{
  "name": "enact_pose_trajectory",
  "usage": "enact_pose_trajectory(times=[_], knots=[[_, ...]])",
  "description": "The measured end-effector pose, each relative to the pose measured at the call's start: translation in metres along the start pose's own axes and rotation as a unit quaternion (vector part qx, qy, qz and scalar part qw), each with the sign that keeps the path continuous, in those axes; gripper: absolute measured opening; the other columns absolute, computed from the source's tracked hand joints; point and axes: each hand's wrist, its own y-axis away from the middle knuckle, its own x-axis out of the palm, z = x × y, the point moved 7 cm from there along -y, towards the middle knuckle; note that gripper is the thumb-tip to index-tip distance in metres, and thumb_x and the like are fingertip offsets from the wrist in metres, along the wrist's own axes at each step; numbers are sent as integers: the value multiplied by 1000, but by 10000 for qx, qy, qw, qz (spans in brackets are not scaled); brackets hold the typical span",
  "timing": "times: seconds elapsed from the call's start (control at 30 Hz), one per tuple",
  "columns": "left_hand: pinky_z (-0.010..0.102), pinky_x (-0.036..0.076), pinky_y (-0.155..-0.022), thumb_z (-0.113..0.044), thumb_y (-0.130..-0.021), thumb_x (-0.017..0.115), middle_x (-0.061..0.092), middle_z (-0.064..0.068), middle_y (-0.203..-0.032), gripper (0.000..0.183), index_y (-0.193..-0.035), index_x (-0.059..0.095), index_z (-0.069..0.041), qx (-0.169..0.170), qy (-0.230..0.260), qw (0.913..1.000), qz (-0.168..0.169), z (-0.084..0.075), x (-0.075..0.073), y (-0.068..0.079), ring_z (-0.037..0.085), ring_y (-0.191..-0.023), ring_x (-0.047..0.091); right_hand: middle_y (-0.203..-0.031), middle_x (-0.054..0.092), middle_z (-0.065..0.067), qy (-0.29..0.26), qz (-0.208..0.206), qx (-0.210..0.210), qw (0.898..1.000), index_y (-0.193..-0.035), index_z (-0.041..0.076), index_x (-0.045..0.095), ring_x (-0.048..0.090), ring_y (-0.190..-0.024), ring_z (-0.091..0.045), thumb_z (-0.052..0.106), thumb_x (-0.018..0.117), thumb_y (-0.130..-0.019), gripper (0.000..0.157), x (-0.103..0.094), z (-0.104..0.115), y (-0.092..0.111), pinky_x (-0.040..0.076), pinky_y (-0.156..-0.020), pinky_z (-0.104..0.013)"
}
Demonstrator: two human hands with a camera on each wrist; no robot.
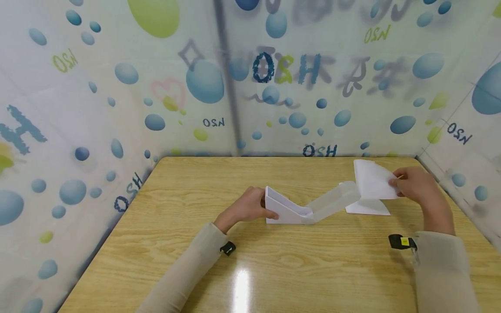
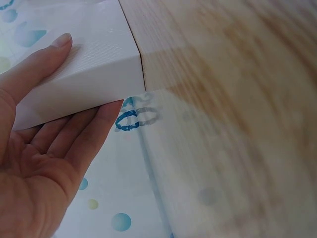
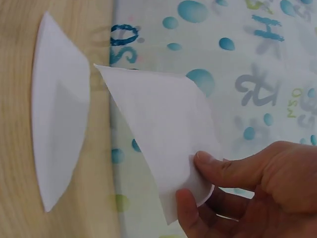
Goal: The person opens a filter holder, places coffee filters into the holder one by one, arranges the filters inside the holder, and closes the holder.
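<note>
My left hand [image 1: 250,205] grips the closed end of a white box [image 1: 285,212], thumb on the near side and fingers on the far side. The box lies on the table, and its translucent lid [image 1: 332,202] is swung out to the right. In the left wrist view the white wall [image 2: 99,64] sits between thumb and fingers. My right hand [image 1: 416,184] pinches a curved white sheet of paper [image 1: 373,180] by its right edge, above the table. Another piece of white paper [image 1: 368,208] rests on the table beneath it, partly hidden in the head view.
A light wooden table [image 1: 305,265] carries everything, with a bright reflection near its front. Behind it and at both sides hangs a pale cloth [image 1: 250,126] printed with blue and green spots and letters. Black straps sit on both sleeves.
</note>
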Motion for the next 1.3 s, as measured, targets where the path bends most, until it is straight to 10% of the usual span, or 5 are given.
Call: enact_pose_trajectory(times=[1.3], knots=[[22, 58, -70, -18, -84, 88, 80, 6, -107, 36, -117, 75, -11, -42, -33, 10000, 22, -2, 0, 1, 7, -82, 74, -97, 68, -25, 125, -1503, -795, 9854, -126, -7, 63, 58, -83, -33, 17, 57, -105, 32, -33, 84, 48, 43, -59, -30]])
